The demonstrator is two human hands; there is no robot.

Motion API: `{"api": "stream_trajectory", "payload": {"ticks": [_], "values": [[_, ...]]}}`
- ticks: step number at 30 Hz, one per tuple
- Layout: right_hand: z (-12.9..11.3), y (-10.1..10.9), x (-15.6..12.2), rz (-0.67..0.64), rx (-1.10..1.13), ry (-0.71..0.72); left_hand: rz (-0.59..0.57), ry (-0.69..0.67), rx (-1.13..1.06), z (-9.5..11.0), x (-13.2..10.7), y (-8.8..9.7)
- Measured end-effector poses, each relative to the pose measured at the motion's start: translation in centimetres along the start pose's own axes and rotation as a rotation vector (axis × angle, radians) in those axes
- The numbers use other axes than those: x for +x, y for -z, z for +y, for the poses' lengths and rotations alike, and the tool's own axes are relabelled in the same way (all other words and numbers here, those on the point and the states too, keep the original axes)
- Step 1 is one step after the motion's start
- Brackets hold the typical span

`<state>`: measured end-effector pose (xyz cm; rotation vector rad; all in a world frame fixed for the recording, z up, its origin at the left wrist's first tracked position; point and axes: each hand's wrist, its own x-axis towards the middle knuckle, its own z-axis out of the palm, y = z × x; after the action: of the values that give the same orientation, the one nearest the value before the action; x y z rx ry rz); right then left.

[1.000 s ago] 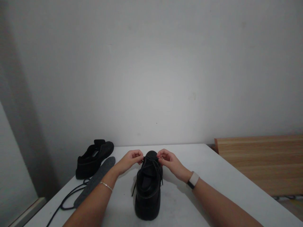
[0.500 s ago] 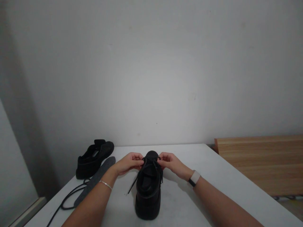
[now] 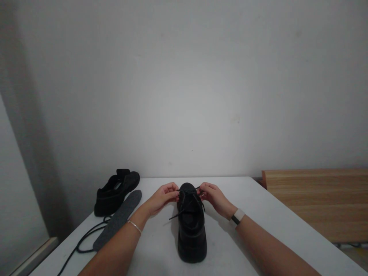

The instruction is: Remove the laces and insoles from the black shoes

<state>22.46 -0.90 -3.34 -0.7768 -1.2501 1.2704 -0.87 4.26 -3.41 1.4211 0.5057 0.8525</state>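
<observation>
A black lace-up shoe (image 3: 192,234) stands upright on the white table, its heel toward me and its toe toward the wall. Black shoelaces (image 3: 188,191) cross near its front, and one loose end sticks out to the left. On the shoe's left side, my left hand (image 3: 165,197) pinches a lace between thumb and fingers. My right hand (image 3: 211,194) is closed on the lace at the other side, with a short stretch of it showing taut toward the shoe. The fingertips partly hide both laces.
A second black shoe (image 3: 115,195) stands at the table's back left. Beside it lie a grey insole (image 3: 119,220) and a loose black lace (image 3: 79,243). A wooden board (image 3: 316,203) is right of the white table (image 3: 247,245), and a wall (image 3: 184,96) rises behind.
The shoe has shifted right and turned slightly. Both hands have moved a little outward from its front, drawing the laces sideways, and the loose end now points more to the left.
</observation>
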Motion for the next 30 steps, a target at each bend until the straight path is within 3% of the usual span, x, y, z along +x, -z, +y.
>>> {"api": "stream_trajectory", "payload": {"ticks": [10, 19, 30], "values": [[-0.4, 0.5, 0.5, 0.026, 0.248, -0.002, 0.004, -0.066, -0.170, 0.3, 0.0, 0.4], [-1.0, 1.3, 0.7, 0.108, 0.381, -0.008, 0.082, -0.171, -0.400, 1.8, -0.4, 1.7], [-2.9, 1.4, -0.7, -0.053, 0.417, -0.011, -0.001, -0.153, -0.336, 2.1, -1.1, 0.8]]}}
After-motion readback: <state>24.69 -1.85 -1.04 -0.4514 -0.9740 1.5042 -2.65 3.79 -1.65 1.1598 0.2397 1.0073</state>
